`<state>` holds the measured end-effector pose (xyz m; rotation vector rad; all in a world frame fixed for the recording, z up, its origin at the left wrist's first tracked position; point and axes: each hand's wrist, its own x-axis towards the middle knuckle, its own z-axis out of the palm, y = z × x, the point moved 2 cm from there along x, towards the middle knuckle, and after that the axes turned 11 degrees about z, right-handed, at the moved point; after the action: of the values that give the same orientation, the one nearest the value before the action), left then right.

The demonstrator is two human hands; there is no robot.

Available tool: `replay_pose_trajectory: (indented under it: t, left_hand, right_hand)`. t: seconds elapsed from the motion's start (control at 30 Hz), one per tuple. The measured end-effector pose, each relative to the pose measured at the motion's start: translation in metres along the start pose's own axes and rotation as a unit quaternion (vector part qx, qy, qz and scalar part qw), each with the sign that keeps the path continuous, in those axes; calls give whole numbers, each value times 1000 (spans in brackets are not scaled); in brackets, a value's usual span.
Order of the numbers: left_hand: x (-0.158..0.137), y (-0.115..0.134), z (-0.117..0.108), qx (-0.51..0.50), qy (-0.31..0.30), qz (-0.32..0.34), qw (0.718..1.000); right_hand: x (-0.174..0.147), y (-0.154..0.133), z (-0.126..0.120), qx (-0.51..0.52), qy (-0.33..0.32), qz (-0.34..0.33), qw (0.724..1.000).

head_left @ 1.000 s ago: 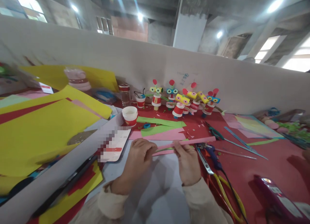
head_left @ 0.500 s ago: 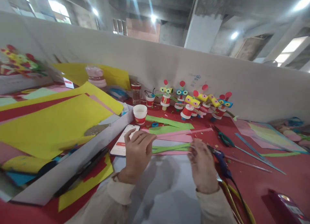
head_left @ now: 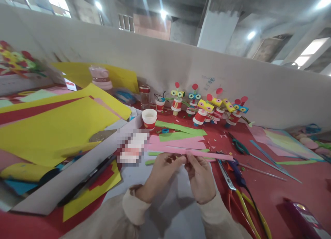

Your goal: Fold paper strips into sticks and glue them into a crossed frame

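Observation:
My left hand and my right hand are close together above a pale grey sheet. Both have thumb and fingers closed at a long, narrow pink paper strip, which stretches sideways past them to the right. Part of the strip's lower edge is hidden by my fingers. Green paper strips lie on the sheet just beyond my hands, partly covered by the pink one. Wider pink paper and green paper pieces are farther back.
Scissors with yellow handles and a glue gun lie at right, with pliers beyond. Paper-cup figures stand along the partition. A white cup stands behind the blurred phone. A box with yellow paper fills the left.
My hands, apart before over the strips' two ends, have come together in the middle. They have taken hold of a pink strip and the scissors on the right are more visible.

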<state>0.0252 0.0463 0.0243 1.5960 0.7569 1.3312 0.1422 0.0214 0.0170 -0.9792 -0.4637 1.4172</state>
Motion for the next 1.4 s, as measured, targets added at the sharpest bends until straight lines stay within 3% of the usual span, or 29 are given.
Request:
replay_pose_trajectory:
  t: [0.13,0.33,0.47,0.53,0.63,0.73,0.83,0.97,1.03,1.1,1.17,1.23,1.3,1.4]
  left_hand:
    - [2,-7,2,-208,43,-101,972]
    - [9,-9,-21,-249,196,-189,929]
    - [14,-11,-32,-286,236,-175,912]
    - [15,-13,-34,-293,253,-170,906]
    - [12,-13,-30,-288,251,-169,908]
    - [7,-10,-19,-272,173,-181,929]
    - [7,-9,-18,-252,133,-198,938]
    - [16,-13,-42,-226,198,-176,938]
    - [20,-11,-56,-111,245,-144,952]
    - [21,1,-65,114,272,-17,955]
    - [19,15,-62,342,189,121,912]
    - [13,24,-54,479,90,210,848]
    - [8,28,-47,540,48,254,801]
    - [7,22,-42,559,8,268,785]
  right_hand:
    - [1,7,3,-42,0,7,999]
    - [6,-24,-22,7,115,-79,990]
    - [11,-52,-45,57,162,-183,968]
    - [11,-54,-47,88,164,-204,961]
    - [6,-39,-32,68,103,-117,985]
    - [-1,-16,-13,-36,32,-16,999]
    - [0,-13,-13,-76,78,-38,993]
    - [8,-29,-26,-27,144,-90,985]
    - [10,-32,-28,-7,152,-90,984]
    - [11,-30,-27,-7,151,-80,985]
    - [12,-25,-25,-19,150,-65,986]
    - [13,-21,-24,-27,154,-53,986]
    - [14,-20,-25,-33,165,-53,984]
    - [15,-21,-25,-27,169,-44,984]
